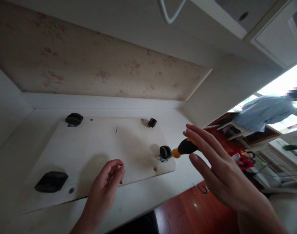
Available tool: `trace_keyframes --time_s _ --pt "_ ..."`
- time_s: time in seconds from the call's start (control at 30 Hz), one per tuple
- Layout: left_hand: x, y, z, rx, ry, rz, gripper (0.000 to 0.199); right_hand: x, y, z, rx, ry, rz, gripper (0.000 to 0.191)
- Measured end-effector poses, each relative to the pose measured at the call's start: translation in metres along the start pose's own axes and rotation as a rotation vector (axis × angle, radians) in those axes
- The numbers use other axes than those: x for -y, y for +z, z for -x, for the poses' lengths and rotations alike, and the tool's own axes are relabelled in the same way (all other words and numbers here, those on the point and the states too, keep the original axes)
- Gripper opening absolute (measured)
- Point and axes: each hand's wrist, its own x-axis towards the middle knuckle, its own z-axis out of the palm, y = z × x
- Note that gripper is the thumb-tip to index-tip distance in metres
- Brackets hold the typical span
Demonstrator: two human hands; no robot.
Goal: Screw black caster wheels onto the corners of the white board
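Observation:
My right hand has its fingers and thumb around the handle end of a yellow and black screwdriver, fingers fairly straight. The screwdriver points left at the metal bracket of a black caster; its tip is hidden there. This caster sits near the right end of a white board. Over the board's front edge, my left hand is closed with thumb and forefinger pinched together. Whatever it may hold is too small to make out. Other black casters are at the board's corners: far left, near left and far right.
The board lies on a white shelf inside a cabinet with a floral back panel. A white hook hangs above. At right, a person in a pale blue top is by the window, above a red wooden floor.

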Motion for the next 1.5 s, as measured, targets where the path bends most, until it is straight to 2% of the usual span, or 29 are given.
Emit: trace_keyframes --time_s 0.07,0.2,0.23,0.33,0.4,0.5,0.57,0.73,0.8,0.9,0.97,1.07,1.23,1.3,1.43,1.5 --pt "0.002 -0.001 0.0 0.012 -0.004 0.011 0.029 0.001 -0.003 0.0 0.041 -0.021 -0.047 0.057" --pt "0.004 -0.002 0.0 0.028 -0.009 0.003 0.027 -0.002 -0.005 -0.002 -0.11 -0.013 0.034 0.046" --pt "0.004 -0.003 0.0 0.029 -0.012 -0.001 0.027 -0.002 -0.006 -0.002 -0.109 -0.001 0.06 0.045" --pt "0.004 -0.003 0.0 0.036 -0.02 -0.004 0.027 -0.003 -0.006 -0.003 0.044 -0.008 0.023 0.05" --pt "0.004 -0.004 0.0 0.039 -0.018 -0.008 0.027 -0.004 -0.004 -0.004 0.077 -0.047 -0.01 0.051" --pt "0.004 -0.004 0.0 0.042 -0.009 -0.017 0.026 -0.006 0.001 -0.007 -0.085 -0.068 0.049 0.041" --pt "0.004 -0.005 0.0 0.038 -0.003 -0.022 0.025 -0.007 0.003 -0.009 -0.139 -0.051 0.086 0.036" --pt "0.005 -0.004 -0.001 0.04 -0.003 -0.017 0.025 -0.003 -0.002 -0.008 0.054 -0.014 -0.059 0.054" --pt "0.006 -0.003 -0.002 0.044 -0.005 -0.02 0.027 -0.002 -0.003 -0.008 0.029 -0.033 -0.094 0.053" --pt "0.009 -0.004 -0.003 0.049 -0.006 -0.031 0.031 -0.002 -0.003 -0.009 -0.093 -0.019 0.005 0.041" --pt "0.01 -0.004 -0.003 0.049 -0.01 -0.03 0.033 -0.002 -0.003 -0.011 -0.047 0.021 0.037 0.043" --pt "0.011 -0.005 -0.002 0.05 -0.014 -0.026 0.034 -0.003 -0.004 -0.011 0.067 -0.013 -0.035 0.046" --pt "0.011 -0.005 -0.002 0.063 -0.018 -0.032 0.034 -0.003 0.001 -0.011 -0.113 -0.06 0.008 0.033" --pt "0.011 -0.005 -0.002 0.062 -0.015 -0.044 0.034 -0.003 0.002 -0.01 -0.087 -0.049 0.021 0.034" --pt "0.011 -0.005 -0.003 0.058 -0.005 -0.051 0.034 0.001 -0.001 -0.008 0.063 0.004 -0.099 0.054" --pt "0.011 -0.006 -0.003 0.059 -0.005 -0.055 0.034 0.002 -0.003 -0.008 0.032 -0.021 -0.117 0.053"
